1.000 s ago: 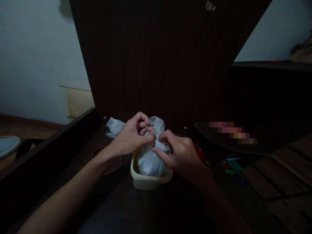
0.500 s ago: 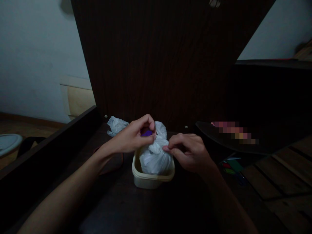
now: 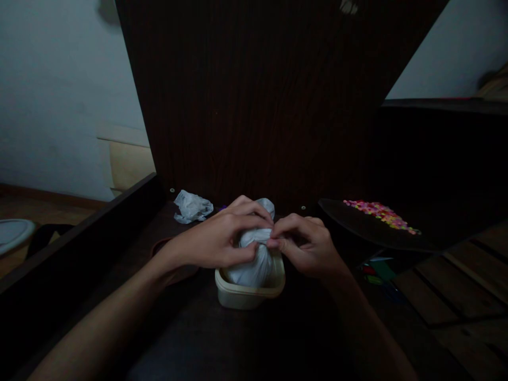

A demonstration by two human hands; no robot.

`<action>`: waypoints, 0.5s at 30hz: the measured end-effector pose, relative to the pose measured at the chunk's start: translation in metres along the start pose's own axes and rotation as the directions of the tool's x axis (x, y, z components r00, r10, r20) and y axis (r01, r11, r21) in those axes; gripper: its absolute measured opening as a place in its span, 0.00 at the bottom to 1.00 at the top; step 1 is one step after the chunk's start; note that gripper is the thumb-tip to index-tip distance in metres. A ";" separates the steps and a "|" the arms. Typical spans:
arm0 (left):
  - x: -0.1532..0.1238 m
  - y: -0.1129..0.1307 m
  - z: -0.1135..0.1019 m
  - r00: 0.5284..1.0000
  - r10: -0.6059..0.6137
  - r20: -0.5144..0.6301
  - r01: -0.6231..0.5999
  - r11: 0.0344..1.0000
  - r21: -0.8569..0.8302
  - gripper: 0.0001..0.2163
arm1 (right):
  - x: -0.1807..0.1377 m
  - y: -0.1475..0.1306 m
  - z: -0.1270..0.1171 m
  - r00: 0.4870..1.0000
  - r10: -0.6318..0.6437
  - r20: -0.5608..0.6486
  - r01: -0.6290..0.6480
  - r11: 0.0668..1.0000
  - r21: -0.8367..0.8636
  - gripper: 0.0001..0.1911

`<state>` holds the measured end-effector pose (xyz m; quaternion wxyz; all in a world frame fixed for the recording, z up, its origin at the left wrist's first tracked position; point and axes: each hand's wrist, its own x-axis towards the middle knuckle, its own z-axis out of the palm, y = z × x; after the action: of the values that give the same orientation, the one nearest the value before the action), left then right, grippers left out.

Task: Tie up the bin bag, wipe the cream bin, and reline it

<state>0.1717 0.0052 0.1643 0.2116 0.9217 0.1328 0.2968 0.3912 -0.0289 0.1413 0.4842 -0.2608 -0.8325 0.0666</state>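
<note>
A knotted white plastic bag (image 3: 254, 270) bulges inside a cream plastic tub (image 3: 238, 299) on the dark wooden surface. My right hand (image 3: 307, 243) pinches the twisted top of the bag between thumb and fingertips. Arched over the bag's left side, my left hand (image 3: 222, 235) has its thumb in front and its fingers behind, gripping the gathered plastic. Both hands hide part of the knot and the tub's back rim. What the bag contains cannot be seen.
A crumpled clear plastic bag (image 3: 193, 206) lies at the back left. A brown item (image 3: 180, 275) is partly under my left forearm. Colourful small pieces (image 3: 381, 214) lie on a dark curved shelf at the right, with green and red items (image 3: 377, 270) below. A tall dark panel (image 3: 254, 106) stands behind.
My left hand has shifted right and slightly down, from pinching the bag's top to reaching around its neck. My right hand stays at the knot, almost unmoved.
</note>
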 end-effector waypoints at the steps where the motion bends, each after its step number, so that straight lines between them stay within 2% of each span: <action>1: 0.000 -0.001 0.000 1.000 0.001 0.013 -0.001 1.000 -0.004 0.11 | -0.001 0.003 -0.001 1.000 0.008 -0.011 -0.008 1.000 0.022 0.05; 5: 0.000 -0.007 -0.001 0.998 0.006 0.061 -0.008 0.999 0.032 0.10 | -0.002 0.018 -0.006 0.999 0.033 -0.025 -0.028 0.985 0.172 0.03; 10: 0.001 -0.013 -0.001 0.994 -0.032 0.101 0.031 0.999 0.007 0.09 | -0.004 0.039 -0.014 0.997 0.062 -0.036 -0.040 0.899 0.437 0.06; 12: 0.000 -0.015 -0.001 0.992 -0.087 0.096 0.089 0.996 -0.013 0.10 | -0.004 0.040 -0.017 0.991 0.127 -0.029 -0.105 0.909 0.404 0.05; 15: 0.000 -0.015 -0.001 0.991 -0.118 0.061 0.118 0.993 0.010 0.10 | -0.001 0.031 -0.019 0.983 0.180 0.031 -0.182 0.960 0.210 0.05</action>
<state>0.1696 0.0188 0.1581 0.2299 0.9216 0.1814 0.2548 0.4195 -0.0057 0.1392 0.4962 -0.2822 -0.7962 0.2007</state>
